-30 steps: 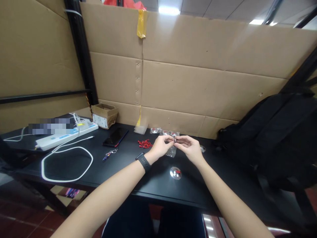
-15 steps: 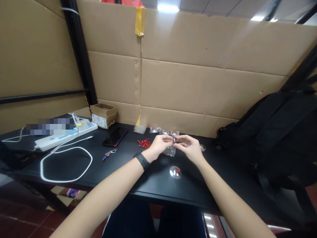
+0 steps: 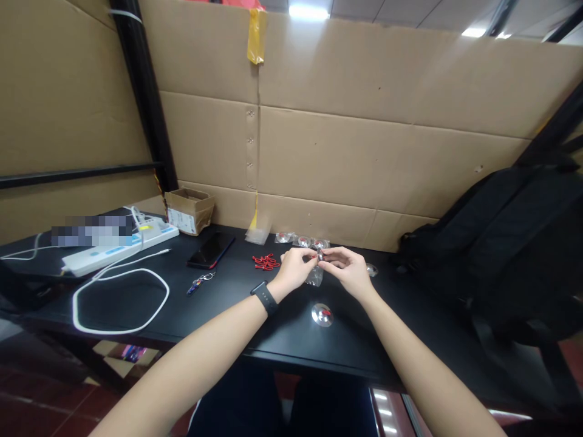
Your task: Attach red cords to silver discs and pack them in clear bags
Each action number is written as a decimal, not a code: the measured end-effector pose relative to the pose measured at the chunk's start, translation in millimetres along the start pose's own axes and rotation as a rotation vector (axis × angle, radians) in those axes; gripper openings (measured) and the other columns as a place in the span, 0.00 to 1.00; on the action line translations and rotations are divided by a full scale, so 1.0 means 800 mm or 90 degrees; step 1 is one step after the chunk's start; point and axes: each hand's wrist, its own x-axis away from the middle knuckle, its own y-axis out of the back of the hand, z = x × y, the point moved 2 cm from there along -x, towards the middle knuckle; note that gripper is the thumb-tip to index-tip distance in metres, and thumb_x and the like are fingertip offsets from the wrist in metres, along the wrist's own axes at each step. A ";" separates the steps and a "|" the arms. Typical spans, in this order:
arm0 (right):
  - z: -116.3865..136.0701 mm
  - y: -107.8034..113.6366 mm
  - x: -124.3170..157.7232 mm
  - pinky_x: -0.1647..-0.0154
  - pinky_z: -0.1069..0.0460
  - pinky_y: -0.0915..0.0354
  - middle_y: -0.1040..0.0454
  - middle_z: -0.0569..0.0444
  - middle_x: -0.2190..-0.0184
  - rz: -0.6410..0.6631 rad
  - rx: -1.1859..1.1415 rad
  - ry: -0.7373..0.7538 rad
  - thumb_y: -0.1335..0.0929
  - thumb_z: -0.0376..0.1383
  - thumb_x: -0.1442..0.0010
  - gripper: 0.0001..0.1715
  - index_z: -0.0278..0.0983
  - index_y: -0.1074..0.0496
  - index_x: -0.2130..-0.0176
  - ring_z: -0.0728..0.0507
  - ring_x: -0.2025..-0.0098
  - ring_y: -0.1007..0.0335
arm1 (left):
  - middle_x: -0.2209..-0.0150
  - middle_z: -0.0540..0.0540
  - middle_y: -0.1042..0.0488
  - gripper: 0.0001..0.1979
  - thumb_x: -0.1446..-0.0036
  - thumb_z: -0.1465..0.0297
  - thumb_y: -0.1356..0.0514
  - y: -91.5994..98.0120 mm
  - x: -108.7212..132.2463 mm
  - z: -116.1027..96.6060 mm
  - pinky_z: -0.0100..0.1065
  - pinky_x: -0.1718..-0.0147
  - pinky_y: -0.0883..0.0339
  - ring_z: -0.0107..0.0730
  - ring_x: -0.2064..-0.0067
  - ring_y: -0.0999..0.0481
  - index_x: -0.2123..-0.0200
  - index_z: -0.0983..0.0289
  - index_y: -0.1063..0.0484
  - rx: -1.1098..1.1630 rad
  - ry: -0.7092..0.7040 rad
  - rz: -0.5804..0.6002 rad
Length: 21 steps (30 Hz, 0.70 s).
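Observation:
Over the middle of the black table, my left hand and my right hand meet at their fingertips. Both pinch a small metal cymbal, seen nearly edge-on and partly covered by fingers. My left fingers also seem to be at a bit of red cord on it. Below the hands lies a clear plastic bag. Nearer me rests a shiny round cymbal with a red cord at its centre. Another cymbal shows partly beyond my right hand. A pile of red cords lies left of my left hand.
Several bagged cymbals line the back, beside clear plastic bags. Leftward are a phone, a keychain, a white cable, a power strip and a small cardboard box. A black backpack occupies the right.
The held cymbal has turned slightly between my fingers, and its face now looks brighter. My left wrist has shifted a little to the right. The things on the table stay put.

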 end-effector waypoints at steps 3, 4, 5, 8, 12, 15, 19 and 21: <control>-0.005 0.000 0.000 0.53 0.42 0.23 0.18 0.46 0.61 -0.020 -0.002 -0.020 0.21 0.45 0.51 0.20 0.37 0.21 0.60 0.37 0.59 0.19 | 0.61 0.54 0.17 0.09 0.41 0.65 0.39 0.003 0.003 -0.009 0.41 0.49 0.35 0.43 0.55 0.21 0.65 0.60 0.18 -0.075 -0.024 -0.002; -0.006 -0.001 0.000 0.53 0.42 0.23 0.18 0.46 0.61 -0.021 -0.006 -0.025 0.21 0.45 0.51 0.20 0.37 0.21 0.61 0.37 0.60 0.19 | 0.61 0.54 0.17 0.09 0.41 0.65 0.39 0.003 0.003 -0.008 0.41 0.49 0.35 0.43 0.56 0.21 0.65 0.60 0.18 -0.071 -0.027 -0.001; -0.006 -0.001 0.000 0.53 0.42 0.23 0.18 0.46 0.61 -0.018 -0.011 -0.028 0.21 0.45 0.52 0.20 0.37 0.21 0.61 0.37 0.60 0.19 | 0.61 0.55 0.17 0.09 0.42 0.65 0.38 0.002 0.002 -0.006 0.40 0.50 0.34 0.43 0.56 0.21 0.65 0.61 0.18 -0.053 -0.027 0.000; -0.006 -0.001 0.000 0.51 0.41 0.24 0.18 0.46 0.59 0.004 -0.032 -0.027 0.21 0.45 0.52 0.22 0.37 0.21 0.59 0.36 0.57 0.19 | 0.63 0.57 0.17 0.09 0.44 0.66 0.37 -0.005 -0.003 0.007 0.38 0.55 0.32 0.42 0.59 0.21 0.66 0.64 0.18 0.084 -0.012 0.014; -0.005 0.001 -0.001 0.47 0.39 0.26 0.20 0.45 0.52 0.048 -0.041 -0.017 0.20 0.44 0.54 0.21 0.37 0.21 0.61 0.35 0.51 0.22 | 0.63 0.60 0.18 0.15 0.49 0.62 0.32 -0.013 -0.008 0.026 0.37 0.57 0.31 0.40 0.61 0.21 0.64 0.68 0.19 0.301 0.068 0.077; -0.009 0.002 -0.001 0.45 0.38 0.27 0.20 0.44 0.52 0.070 -0.036 -0.018 0.20 0.42 0.56 0.22 0.36 0.21 0.62 0.34 0.50 0.22 | 0.64 0.61 0.18 0.19 0.55 0.62 0.28 -0.014 -0.008 0.033 0.38 0.56 0.31 0.39 0.62 0.22 0.64 0.70 0.19 0.359 0.123 0.101; -0.013 -0.002 0.000 0.48 0.39 0.25 0.18 0.45 0.57 0.049 -0.042 -0.049 0.20 0.42 0.53 0.22 0.36 0.21 0.59 0.35 0.55 0.19 | 0.65 0.60 0.19 0.19 0.61 0.63 0.24 -0.011 -0.008 0.034 0.39 0.55 0.30 0.37 0.62 0.22 0.67 0.70 0.20 0.391 0.132 0.074; -0.012 -0.003 0.001 0.50 0.39 0.25 0.17 0.46 0.59 0.033 -0.041 -0.054 0.21 0.43 0.52 0.22 0.36 0.21 0.59 0.35 0.57 0.19 | 0.65 0.60 0.19 0.19 0.62 0.63 0.24 -0.010 -0.009 0.032 0.40 0.55 0.30 0.37 0.62 0.21 0.68 0.69 0.21 0.408 0.119 0.065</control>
